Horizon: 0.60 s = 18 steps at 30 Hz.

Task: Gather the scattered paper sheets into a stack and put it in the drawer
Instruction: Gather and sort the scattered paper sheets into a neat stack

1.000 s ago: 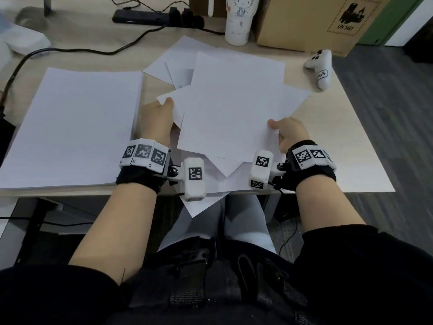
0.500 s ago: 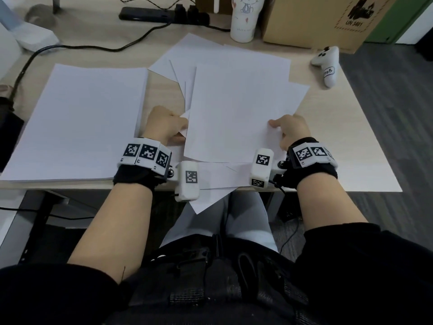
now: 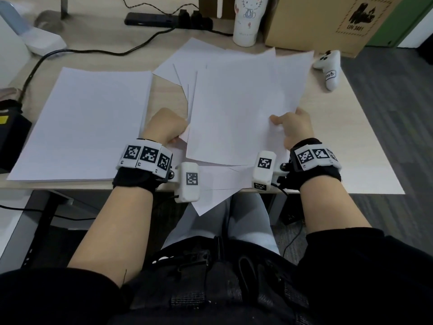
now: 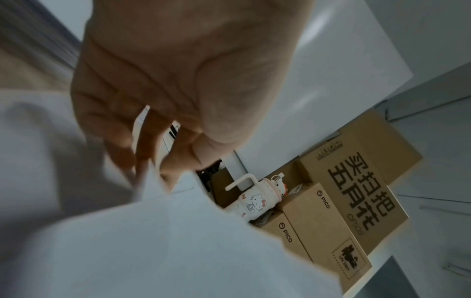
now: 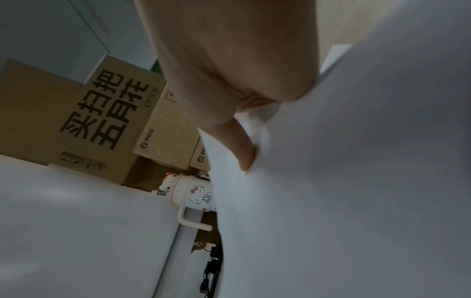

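Note:
Several loose white paper sheets (image 3: pixel 243 106) lie fanned and overlapping in the middle of the desk, and some corners (image 3: pixel 208 198) hang over the front edge. My left hand (image 3: pixel 167 127) grips their left edge with curled fingers; in the left wrist view the fingertips (image 4: pixel 150 165) pinch the paper (image 4: pixel 153 231). My right hand (image 3: pixel 291 124) holds the right edge with its thumb on top; the right wrist view shows the thumb (image 5: pixel 242 149) pressing the sheet (image 5: pixel 356 181). A separate neat stack of paper (image 3: pixel 82 123) lies on the left. No drawer is in view.
Along the back of the desk (image 3: pixel 351 127) stand a Hello Kitty cup (image 3: pixel 246 22), a cardboard box (image 3: pixel 323 19) and a black power strip (image 3: pixel 161 19) with its cable (image 3: pixel 77 51). A white controller (image 3: pixel 329 66) lies at the right. One more sheet (image 3: pixel 365 170) lies under my right wrist.
The fanned sheets have turned and slid closer into line. My left hand went from lying flat at a sheet corner to gripping the left edge; the right hand kept its hold.

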Each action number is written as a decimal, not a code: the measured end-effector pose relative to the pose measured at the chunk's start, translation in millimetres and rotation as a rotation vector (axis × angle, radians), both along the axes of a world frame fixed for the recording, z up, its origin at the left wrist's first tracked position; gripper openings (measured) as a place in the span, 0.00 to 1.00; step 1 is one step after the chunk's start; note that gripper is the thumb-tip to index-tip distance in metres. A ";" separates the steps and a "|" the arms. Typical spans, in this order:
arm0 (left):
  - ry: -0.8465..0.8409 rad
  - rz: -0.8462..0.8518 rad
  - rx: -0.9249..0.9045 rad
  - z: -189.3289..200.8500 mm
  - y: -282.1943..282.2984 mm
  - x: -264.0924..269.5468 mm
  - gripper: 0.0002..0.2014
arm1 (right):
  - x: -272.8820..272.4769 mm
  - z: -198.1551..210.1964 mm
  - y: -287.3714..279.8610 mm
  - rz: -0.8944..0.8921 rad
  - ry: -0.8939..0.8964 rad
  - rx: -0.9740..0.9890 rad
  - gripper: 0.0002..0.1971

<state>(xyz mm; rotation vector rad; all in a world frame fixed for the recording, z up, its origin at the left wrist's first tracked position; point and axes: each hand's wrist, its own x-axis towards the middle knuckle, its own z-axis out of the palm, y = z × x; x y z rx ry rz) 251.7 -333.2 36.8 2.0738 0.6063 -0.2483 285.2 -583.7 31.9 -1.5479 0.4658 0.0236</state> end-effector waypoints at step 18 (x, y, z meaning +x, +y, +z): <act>-0.918 0.098 -0.518 74.1 -13.4 14.1 0.17 | -9.5 101.2 -1.3 0.081 -0.683 0.180 0.11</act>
